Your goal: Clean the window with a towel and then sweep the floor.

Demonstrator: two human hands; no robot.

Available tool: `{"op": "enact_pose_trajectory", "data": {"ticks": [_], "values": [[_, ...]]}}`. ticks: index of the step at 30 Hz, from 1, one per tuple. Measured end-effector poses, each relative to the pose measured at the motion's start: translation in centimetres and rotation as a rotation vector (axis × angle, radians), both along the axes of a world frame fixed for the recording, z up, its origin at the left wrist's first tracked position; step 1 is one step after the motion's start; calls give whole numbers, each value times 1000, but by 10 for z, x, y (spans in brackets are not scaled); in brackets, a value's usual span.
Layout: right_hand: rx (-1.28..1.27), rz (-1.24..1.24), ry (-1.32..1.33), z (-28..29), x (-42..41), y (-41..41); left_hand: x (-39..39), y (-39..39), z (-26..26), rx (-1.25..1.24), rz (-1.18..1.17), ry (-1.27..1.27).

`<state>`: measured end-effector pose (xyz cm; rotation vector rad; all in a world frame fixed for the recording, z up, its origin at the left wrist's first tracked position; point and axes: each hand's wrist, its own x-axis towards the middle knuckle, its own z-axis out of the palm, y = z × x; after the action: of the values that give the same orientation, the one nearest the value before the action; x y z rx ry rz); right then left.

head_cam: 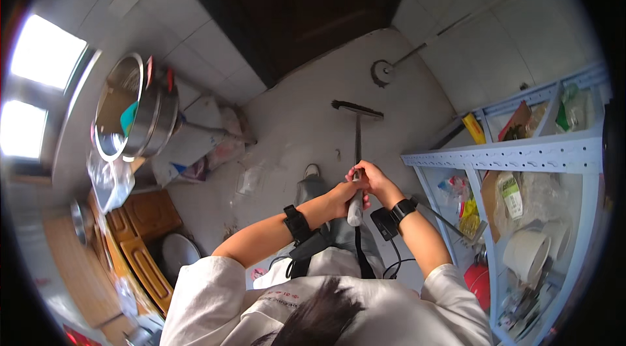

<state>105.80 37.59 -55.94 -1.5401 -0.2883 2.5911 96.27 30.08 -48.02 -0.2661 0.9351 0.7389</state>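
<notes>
Both my hands grip the light-coloured handle of a long-handled floor broom [358, 138]. My left hand [343, 198] and my right hand [374, 179] sit close together near the handle's top end, partly overlapping. The broom's wide, narrow head [357, 109] with dark bristles rests out in front of my feet on the grey floor [293, 121]. Beyond it, a round-headed mop or brush [384, 72] leans with its pole against the tiled wall. Which kind it is, I cannot tell.
At the right stands a blue metal shelf rack [508, 157] with bags and white rolls. Steel pots [151, 116] and bags are on the left, above a wooden cabinet [151, 214]. A dark door [303, 13] is ahead. A clear plastic piece [250, 180] lies on the floor.
</notes>
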Motion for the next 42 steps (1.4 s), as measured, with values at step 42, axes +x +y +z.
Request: {"op": "enact_pose_trajectory", "data": {"ticks": [42], "values": [[1201,166,60,-166,78,229,35,299,-118,-477,-598,87]]}}
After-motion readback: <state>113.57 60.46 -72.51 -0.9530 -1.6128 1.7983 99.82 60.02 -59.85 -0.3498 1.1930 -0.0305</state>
